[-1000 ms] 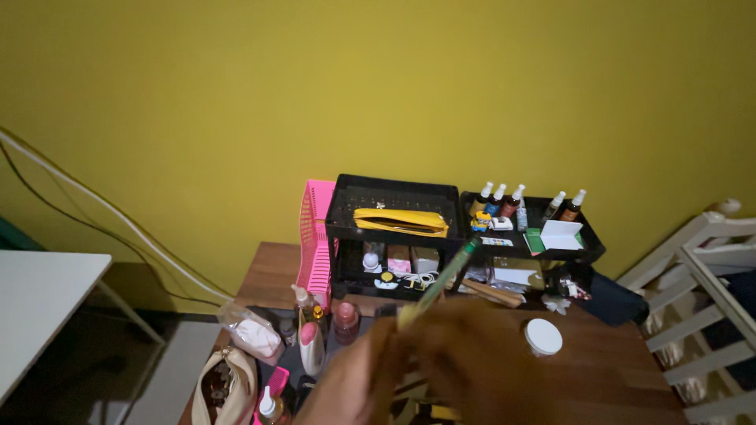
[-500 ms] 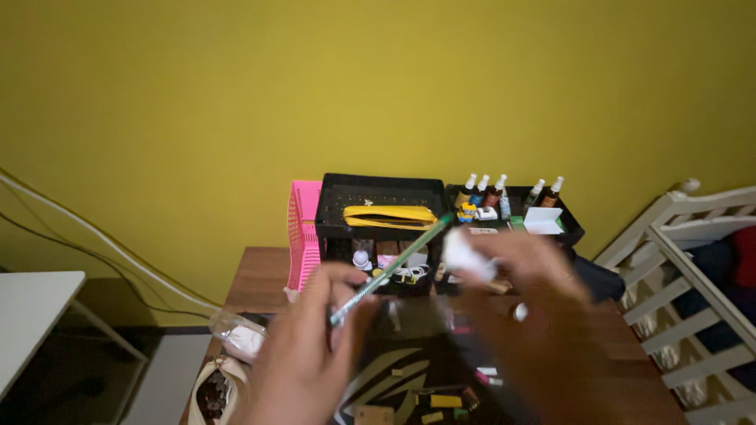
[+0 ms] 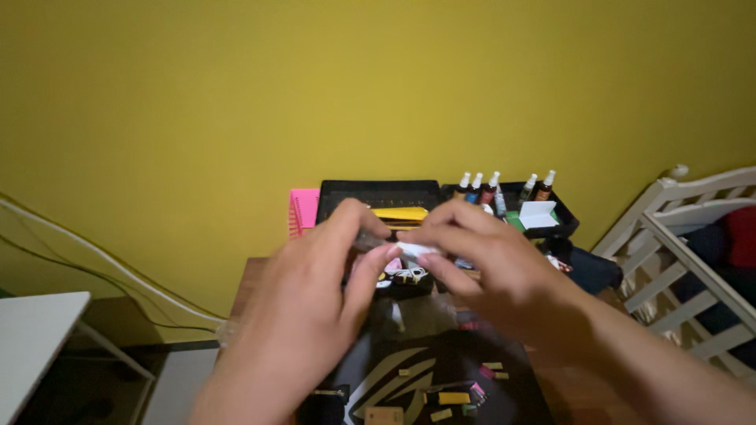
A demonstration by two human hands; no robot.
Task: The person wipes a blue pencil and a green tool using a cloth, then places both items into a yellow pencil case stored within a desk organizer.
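Both of my hands are raised together in front of the shelf. My left hand [image 3: 315,299] pinches the pale end of a thin stick [image 3: 367,239] between thumb and fingers; most of the stick is hidden. My right hand [image 3: 488,275] meets it from the right, and its fingertips hold a small white piece [image 3: 415,250] against the stick's end. Behind the hands a black tiered shelf [image 3: 378,190] stands on the wooden desk, with a yellow pouch [image 3: 400,212] on its top tier.
A pink basket [image 3: 301,209] stands left of the shelf. Several small spray bottles [image 3: 490,186] and a white card [image 3: 540,214] fill a second black tray. A black mat [image 3: 425,378] with small coloured bits lies below. White crib rails [image 3: 693,228] are at right, a white table [image 3: 31,346] at left.
My hands have risen and come together. The green stick that stuck out of my left hand is now mostly covered, and the white piece in my right hand has met its end. The view tilted up.
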